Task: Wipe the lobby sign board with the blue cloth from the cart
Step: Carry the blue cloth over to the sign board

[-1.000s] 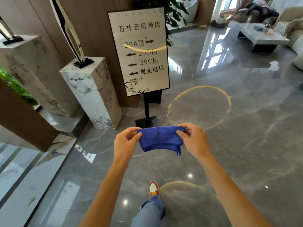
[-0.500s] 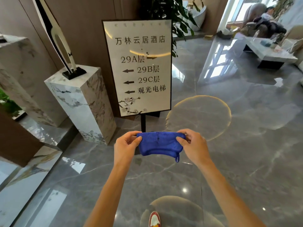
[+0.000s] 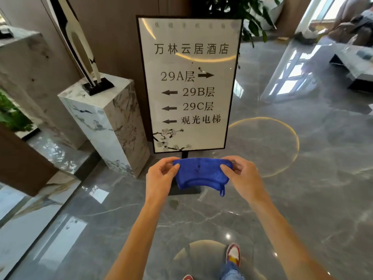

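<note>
As we've stepped closer, sign board [image 3: 189,83] fills upper centre; left hand [image 3: 159,178] and right hand [image 3: 244,176] pinch blue cloth [image 3: 201,174], wiping not started.

Two bare forearms rising from the bottom edge toward the centre of the frame, no sleeves, watch, rings or bands visible on either. Left hand [image 3: 161,176] and right hand [image 3: 243,175] bare too, ungloved. At lower right of centre, a leg in blue denim jeans [image 3: 230,272], hem looking frayed. Below the hem, a sneaker [image 3: 233,253] with white top, red trim and a yellow patch. At the very bottom edge, the red-and-white tip of a second shoe [image 3: 188,277].
</note>
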Demonstrator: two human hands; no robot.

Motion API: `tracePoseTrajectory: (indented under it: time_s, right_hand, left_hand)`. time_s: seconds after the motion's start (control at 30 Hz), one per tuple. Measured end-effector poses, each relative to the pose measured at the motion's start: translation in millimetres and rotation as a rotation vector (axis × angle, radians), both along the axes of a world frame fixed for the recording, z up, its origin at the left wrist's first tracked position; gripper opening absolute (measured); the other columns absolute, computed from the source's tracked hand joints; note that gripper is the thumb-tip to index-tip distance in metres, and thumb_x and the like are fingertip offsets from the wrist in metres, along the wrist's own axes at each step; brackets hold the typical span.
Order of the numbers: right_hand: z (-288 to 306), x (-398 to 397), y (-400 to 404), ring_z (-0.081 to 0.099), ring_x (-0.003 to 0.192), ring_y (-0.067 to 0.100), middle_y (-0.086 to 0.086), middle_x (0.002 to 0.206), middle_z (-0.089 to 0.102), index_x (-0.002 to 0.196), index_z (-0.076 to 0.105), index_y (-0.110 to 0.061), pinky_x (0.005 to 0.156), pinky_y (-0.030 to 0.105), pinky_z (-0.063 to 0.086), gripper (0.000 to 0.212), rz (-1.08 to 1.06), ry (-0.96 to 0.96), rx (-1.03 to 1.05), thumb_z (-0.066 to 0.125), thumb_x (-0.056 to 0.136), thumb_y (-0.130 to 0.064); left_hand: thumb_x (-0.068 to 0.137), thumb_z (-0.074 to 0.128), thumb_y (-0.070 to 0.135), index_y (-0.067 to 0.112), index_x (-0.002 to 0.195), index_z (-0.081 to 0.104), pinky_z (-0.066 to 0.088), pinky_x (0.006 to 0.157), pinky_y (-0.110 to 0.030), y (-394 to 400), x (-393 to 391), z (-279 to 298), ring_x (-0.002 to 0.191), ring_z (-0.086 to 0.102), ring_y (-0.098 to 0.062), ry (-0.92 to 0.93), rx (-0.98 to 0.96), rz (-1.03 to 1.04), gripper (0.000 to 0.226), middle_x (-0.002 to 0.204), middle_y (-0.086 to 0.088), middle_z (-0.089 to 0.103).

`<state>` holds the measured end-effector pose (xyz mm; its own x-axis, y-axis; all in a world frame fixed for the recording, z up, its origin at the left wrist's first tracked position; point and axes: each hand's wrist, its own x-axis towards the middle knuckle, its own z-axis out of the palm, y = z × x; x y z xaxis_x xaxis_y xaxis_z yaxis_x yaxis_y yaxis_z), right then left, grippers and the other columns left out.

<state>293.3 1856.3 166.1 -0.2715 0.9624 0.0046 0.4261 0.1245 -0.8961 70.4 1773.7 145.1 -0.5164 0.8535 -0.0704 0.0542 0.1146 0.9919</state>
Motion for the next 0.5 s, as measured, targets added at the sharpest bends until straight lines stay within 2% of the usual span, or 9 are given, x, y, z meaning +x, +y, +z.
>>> tracePoseTrajectory:
  time_s: [0.1, 0.2, 0.27, 0.37, 0.43, 0.5]
  right_hand:
    - [0.6, -10.5, 30.2, 0.073, 0.087, 0.004, -0.016, 0.090, 0.076, 0.102, 0.071, -0.031, 0.078, 0.028, 0.060, 0.017, 0.036, 0.025, 0.021, 0.069, 0.092, -0.017]
    - [4.6, -21.1, 63.3, 0.072, 0.088, 0.000, -0.021, 0.093, 0.075, 0.100, 0.069, -0.038, 0.075, 0.017, 0.057, 0.021, 0.062, 0.084, 0.065, 0.069, 0.093, -0.018]
    - [4.1, -27.6, 87.3, 0.071, 0.087, -0.002, -0.024, 0.092, 0.074, 0.100, 0.068, -0.039, 0.074, 0.013, 0.056, 0.023, 0.068, 0.109, 0.073, 0.069, 0.092, -0.017]
    - [1.5, -35.3, 130.8, 0.072, 0.090, 0.002, -0.014, 0.093, 0.076, 0.104, 0.068, -0.032, 0.080, 0.024, 0.059, 0.019, 0.066, 0.129, 0.048, 0.068, 0.093, -0.016]
    - [1.4, -40.8, 160.9, 0.072, 0.089, 0.006, -0.010, 0.094, 0.075, 0.100, 0.065, -0.036, 0.081, 0.031, 0.059, 0.021, 0.091, 0.121, 0.034, 0.066, 0.095, -0.016]
    - [0.9, -46.5, 189.3, 0.071, 0.088, 0.010, -0.006, 0.093, 0.075, 0.099, 0.063, -0.035, 0.081, 0.037, 0.059, 0.019, 0.114, 0.100, 0.011, 0.062, 0.097, -0.016]
  left_hand:
    - [0.092, 0.068, 0.011, 0.029, 0.103, 0.074, 0.055, 0.069, -0.015, 23.2, -7.6, 1.2, 0.083, 0.072, -0.006, -0.023, 0.016, 0.041, 0.022, 0.084, 0.006, 0.077]
    - [0.093, 0.069, 0.014, 0.024, 0.110, 0.073, 0.056, 0.071, -0.017, 52.6, -12.4, 3.8, 0.088, 0.072, -0.005, -0.038, 0.016, 0.087, 0.020, 0.088, 0.008, 0.077]
    - [0.094, 0.068, 0.019, 0.031, 0.108, 0.072, 0.057, 0.075, -0.019, 75.3, -13.9, 6.1, 0.090, 0.071, -0.002, -0.040, 0.015, 0.114, 0.020, 0.092, 0.011, 0.077]
    - [0.094, 0.067, 0.022, 0.043, 0.100, 0.067, 0.055, 0.070, -0.014, 111.9, -15.2, 11.2, 0.087, 0.070, 0.005, -0.016, -0.004, 0.150, 0.022, 0.089, 0.018, 0.076]
    - [0.095, 0.066, 0.019, 0.039, 0.100, 0.068, 0.055, 0.065, -0.012, 136.2, -16.8, 14.9, 0.087, 0.072, 0.000, -0.003, -0.015, 0.159, 0.021, 0.088, 0.015, 0.077]
    - [0.095, 0.065, 0.016, 0.032, 0.102, 0.069, 0.056, 0.067, -0.016, 159.8, -19.5, 19.6, 0.087, 0.073, -0.005, 0.021, -0.022, 0.167, 0.018, 0.088, 0.010, 0.078]
